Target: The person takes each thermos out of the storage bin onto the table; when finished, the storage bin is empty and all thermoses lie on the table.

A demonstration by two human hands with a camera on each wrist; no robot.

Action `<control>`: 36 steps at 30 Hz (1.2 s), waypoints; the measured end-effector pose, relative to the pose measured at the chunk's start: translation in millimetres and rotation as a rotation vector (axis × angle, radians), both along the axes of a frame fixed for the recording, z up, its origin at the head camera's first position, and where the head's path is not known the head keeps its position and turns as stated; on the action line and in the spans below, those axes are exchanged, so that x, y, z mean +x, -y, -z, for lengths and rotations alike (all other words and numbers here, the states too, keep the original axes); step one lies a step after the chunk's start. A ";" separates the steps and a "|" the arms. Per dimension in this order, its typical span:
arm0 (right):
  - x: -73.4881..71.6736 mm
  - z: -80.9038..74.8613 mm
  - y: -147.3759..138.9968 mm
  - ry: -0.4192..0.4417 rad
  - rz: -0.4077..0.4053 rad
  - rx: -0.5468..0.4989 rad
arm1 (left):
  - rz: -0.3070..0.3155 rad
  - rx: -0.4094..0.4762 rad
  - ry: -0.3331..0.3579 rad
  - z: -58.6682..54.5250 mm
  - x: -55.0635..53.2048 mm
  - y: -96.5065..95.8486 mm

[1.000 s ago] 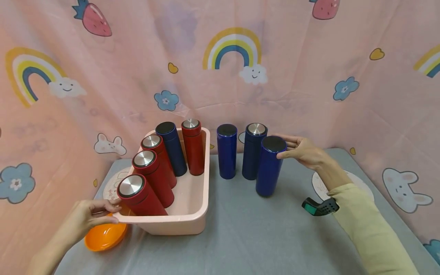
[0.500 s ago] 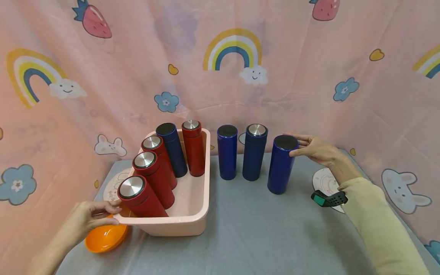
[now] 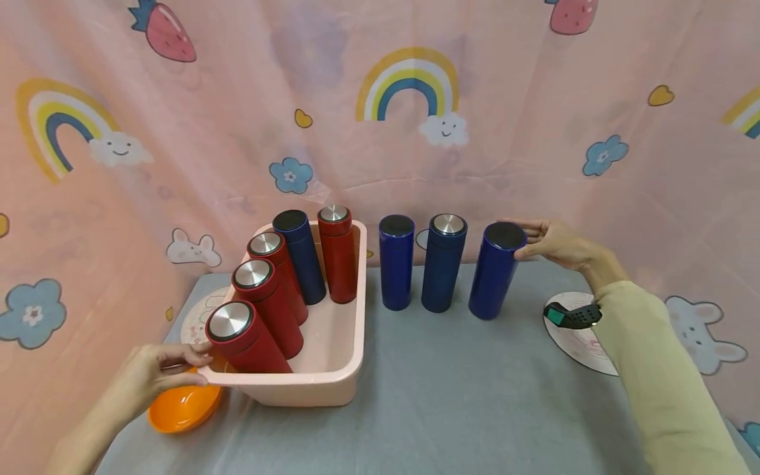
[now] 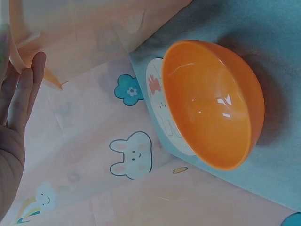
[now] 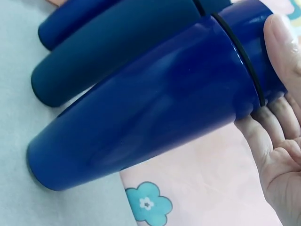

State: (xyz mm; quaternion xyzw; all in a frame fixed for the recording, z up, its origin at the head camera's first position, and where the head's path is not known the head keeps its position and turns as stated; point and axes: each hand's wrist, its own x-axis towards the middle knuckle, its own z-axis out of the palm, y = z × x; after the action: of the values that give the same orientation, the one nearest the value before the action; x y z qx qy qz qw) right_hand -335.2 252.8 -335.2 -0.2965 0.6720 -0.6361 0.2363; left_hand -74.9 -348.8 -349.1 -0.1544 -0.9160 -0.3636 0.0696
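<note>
My right hand (image 3: pixel 564 245) holds a glossy blue thermos (image 3: pixel 494 277) near its black-topped lid, thumb on one side and fingers on the other. The thermos leans slightly to the right; in the right wrist view its body (image 5: pixel 141 103) fills the middle. To its left stand a dark blue thermos (image 3: pixel 443 270) with a silver lid and another glossy blue thermos (image 3: pixel 396 270). At the left, my left hand (image 3: pixel 148 373) grips the near-left corner of a pink bin (image 3: pixel 309 389). Inside the bin are several red thermoses (image 3: pixel 340 264) with silver lids and one navy thermos (image 3: pixel 303 264).
An orange bowl (image 4: pixel 211 103) sits by the bin's near-left corner, below my left hand. Round printed placemats lie at the left and right, the right placemat (image 3: pixel 584 346) under my forearm. A patterned pink curtain (image 3: pixel 522 185) hangs behind the grey table (image 3: pixel 445 396).
My right hand has moved the glossy blue thermos to the right and back, from in front of the dark blue one to the row's right end. The left hand stays at the bin.
</note>
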 end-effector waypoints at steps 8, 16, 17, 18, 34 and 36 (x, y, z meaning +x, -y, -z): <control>-14.6 0.4 2.8 0.022 0.004 0.077 | -0.017 -0.022 0.025 -2.1 -0.9 -0.6; -21.5 0.5 3.6 0.046 0.024 0.124 | -0.003 0.005 0.012 -0.9 -0.8 -0.8; -21.7 0.0 3.6 0.044 0.036 0.144 | -0.003 0.009 0.012 -0.8 -0.6 -0.6; -21.9 -0.5 3.4 0.034 0.048 0.173 | -0.004 0.011 0.011 -0.6 -0.4 -0.5; -27.9 -13.2 -3.0 0.002 0.112 0.442 | 0.029 0.036 0.014 -1.3 -0.2 1.3; -27.8 -13.4 -2.7 0.028 0.110 0.425 | 0.032 0.052 0.006 -0.5 0.3 1.4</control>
State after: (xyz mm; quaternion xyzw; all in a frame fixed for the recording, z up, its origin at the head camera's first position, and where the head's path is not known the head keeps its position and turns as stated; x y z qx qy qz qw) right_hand -362.9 255.5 -321.8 -0.1942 0.8028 -0.4962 0.2675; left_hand -74.6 -350.2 -348.6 -0.1663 -0.9039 -0.3887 0.0649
